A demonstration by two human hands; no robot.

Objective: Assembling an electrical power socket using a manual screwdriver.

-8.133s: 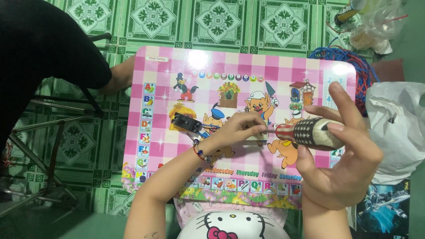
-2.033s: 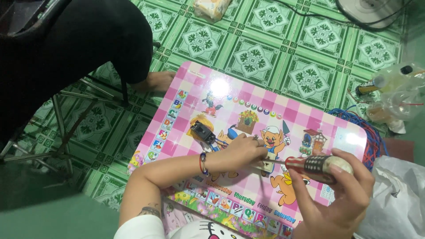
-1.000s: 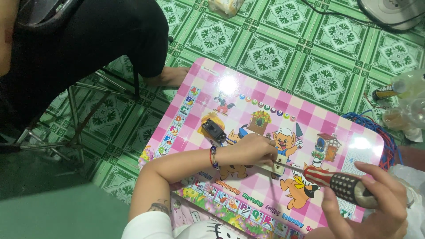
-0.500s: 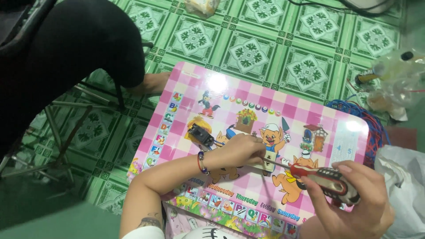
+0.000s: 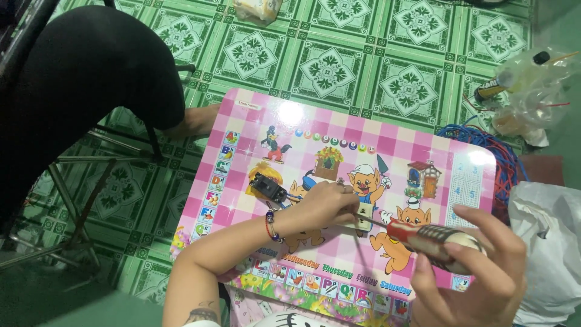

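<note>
The step in hand looked like the driving of a screw into a small cream plastic electrical part (image 5: 363,219), which lay on the pink chequered cartoon-printed worktop (image 5: 242,181). The left hand (image 5: 324,204) pressed down on that part, its fingers (image 5: 346,209) curled closed over the near end so that only the far end showed just beyond the fingertips. A beaded red and blue bracelet (image 5: 270,225) sat on that wrist.

The right hand (image 5: 484,269) gripped a screwdriver with a red and cream ribbed handle (image 5: 433,239), fingers wrapped around the handle and the thumb lying along its top. The thin metal shaft ran out from those fingers toward the left hand, and its tip met the cream part just beside the left fingertips. Whether the tip sat in a screw head was too small to tell.

A small black boxy component with a blue wire (image 5: 269,188) rested on the worktop just behind the left wrist, apart from both hands.

As a judgement, the next move called for steady downward pressure from the left fingers while the right fingers turned the handle, keeping the shaft square to the part so the tip would not slip toward the holding fingertips.
</note>
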